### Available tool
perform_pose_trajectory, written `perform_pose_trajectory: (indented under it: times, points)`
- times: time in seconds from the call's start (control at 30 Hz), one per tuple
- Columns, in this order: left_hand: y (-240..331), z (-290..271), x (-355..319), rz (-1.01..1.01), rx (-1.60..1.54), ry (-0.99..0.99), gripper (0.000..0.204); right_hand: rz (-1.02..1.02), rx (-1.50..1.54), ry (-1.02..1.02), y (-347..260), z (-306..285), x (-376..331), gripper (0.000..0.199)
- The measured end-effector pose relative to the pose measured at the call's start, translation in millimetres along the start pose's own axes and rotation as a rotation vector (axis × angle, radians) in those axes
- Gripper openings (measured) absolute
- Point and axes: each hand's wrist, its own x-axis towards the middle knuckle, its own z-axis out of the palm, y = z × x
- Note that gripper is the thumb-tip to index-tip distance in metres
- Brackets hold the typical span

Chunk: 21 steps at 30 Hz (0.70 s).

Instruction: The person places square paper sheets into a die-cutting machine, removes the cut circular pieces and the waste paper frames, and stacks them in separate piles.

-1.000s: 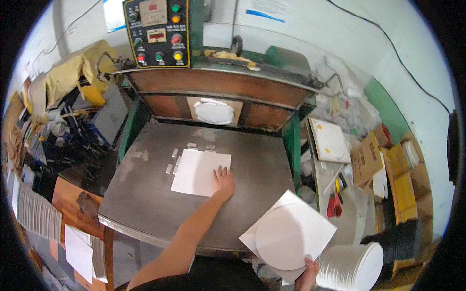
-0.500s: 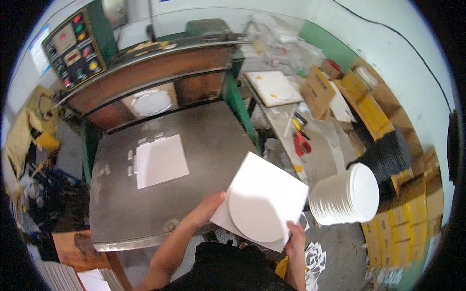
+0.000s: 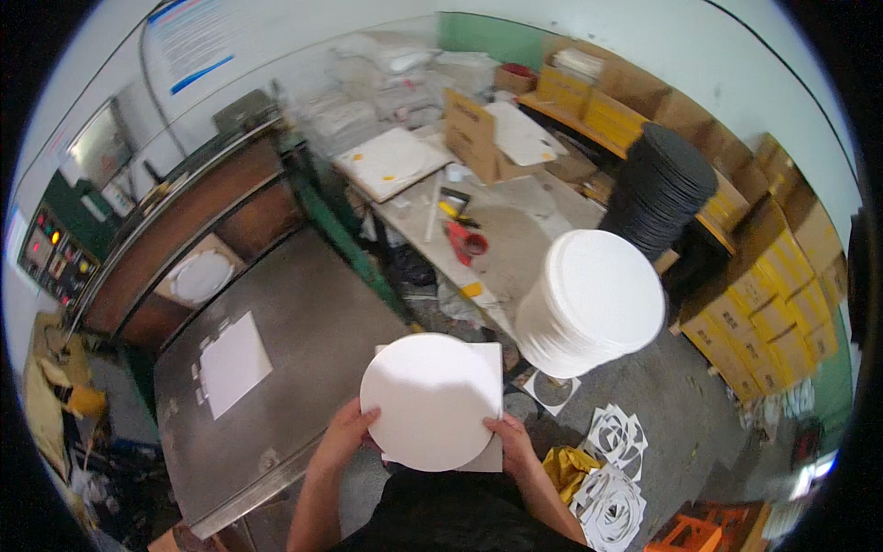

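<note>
My left hand and my right hand both hold a white round disc in front of my body. Behind the disc is the white square sheet it lies against, its corners showing at the right. The left hand grips the disc's lower left edge, the right hand its lower right edge and the sheet. Another white square sheet lies flat on the grey metal press table to my left. A tall stack of white round discs stands to the right of my hands.
A green press with a brown housing and a control panel stands at the left. A cluttered workbench lies ahead. A black disc stack and yellow boxes are at the right. Cut white scraps litter the floor.
My view has swung right, away from the press. The left hand left the sheet on the press table and joined the right hand on the sheet, and the round disc now stands out from it.
</note>
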Motion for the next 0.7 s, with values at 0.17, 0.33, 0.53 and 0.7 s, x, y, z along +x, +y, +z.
perform_pose_trajectory:
  times: [0.17,0.33,0.53,0.7]
  points:
    - [-10,15,32,0.247,0.156,-0.024,0.039,0.003,-0.083,0.01,-13,-115,-17,0.033]
    - [99,106,56,0.383,-0.229,-0.085,0.043,-0.256,-0.276,0.451,-49,-258,-100,0.024]
    - [138,230,129,0.393,-0.327,-0.509,0.048,-0.585,-0.794,1.23,-76,-357,-214,0.027]
    - [129,274,168,0.199,-0.097,-0.5,0.037,-0.087,-1.247,1.666,-28,-401,-266,0.032]
